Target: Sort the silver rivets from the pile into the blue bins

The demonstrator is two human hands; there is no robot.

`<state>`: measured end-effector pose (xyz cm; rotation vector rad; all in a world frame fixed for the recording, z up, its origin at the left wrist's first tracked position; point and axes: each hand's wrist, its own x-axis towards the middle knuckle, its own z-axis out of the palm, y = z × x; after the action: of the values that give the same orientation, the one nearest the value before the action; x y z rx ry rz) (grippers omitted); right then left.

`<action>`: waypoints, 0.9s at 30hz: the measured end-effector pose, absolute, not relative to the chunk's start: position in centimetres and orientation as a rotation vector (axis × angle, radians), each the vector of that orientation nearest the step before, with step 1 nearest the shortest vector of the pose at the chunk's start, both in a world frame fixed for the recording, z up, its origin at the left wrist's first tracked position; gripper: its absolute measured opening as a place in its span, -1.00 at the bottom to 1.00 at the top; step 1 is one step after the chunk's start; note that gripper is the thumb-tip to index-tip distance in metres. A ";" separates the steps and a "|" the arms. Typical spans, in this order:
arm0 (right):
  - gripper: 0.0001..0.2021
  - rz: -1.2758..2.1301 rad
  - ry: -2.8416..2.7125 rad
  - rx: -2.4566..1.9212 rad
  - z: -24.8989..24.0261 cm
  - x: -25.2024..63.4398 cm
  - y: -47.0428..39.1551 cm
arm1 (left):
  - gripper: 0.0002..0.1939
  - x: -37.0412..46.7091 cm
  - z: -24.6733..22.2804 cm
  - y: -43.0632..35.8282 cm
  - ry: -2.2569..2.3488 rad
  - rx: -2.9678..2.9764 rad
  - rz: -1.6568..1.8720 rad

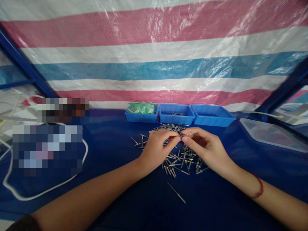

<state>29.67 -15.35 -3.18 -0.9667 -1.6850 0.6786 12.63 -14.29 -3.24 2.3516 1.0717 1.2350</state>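
Many metal rivets (169,168) lie in a loose pile on the blue table. Over the pile, my left hand (160,146) and my right hand (205,146) meet at their fingertips. Thumb and forefinger are pinched together on each hand. Whatever sits between the fingertips is too small and hidden to name. One single rivet (176,193) lies apart, nearer to me than the pile.
Behind the pile stand three blue bins: the left bin (141,118) holds green packets, the middle bin (176,120) some rivets. The right bin (214,120) adjoins it. A clear plastic lid (271,136) lies right; a white cable (45,192) loops left.
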 end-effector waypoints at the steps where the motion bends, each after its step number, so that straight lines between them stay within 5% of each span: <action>1: -0.83 0.699 -1.673 -0.958 -3.2 29.6 -15.4 | -0.91 12.6 -3.3 -14.3 1.074 2.349 1.248; 19: -0.82 0.667 -1.757 -0.986 -3.7 30.0 -14.9 | -0.98 12.6 -3.6 -14.4 1.087 2.341 1.345; 24: -0.81 0.366 -1.862 -1.106 -2.8 30.4 -14.0 | -0.50 11.5 -1.9 -14.9 1.079 2.382 1.311; 27: -0.79 0.108 -1.866 -1.160 -1.7 30.7 -11.8 | -0.84 10.5 0.0 -16.3 0.966 2.570 1.057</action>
<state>30.75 -11.76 -1.66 -1.1599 -1.8656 0.1082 10.46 -16.30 -0.03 2.5705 0.9662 1.0570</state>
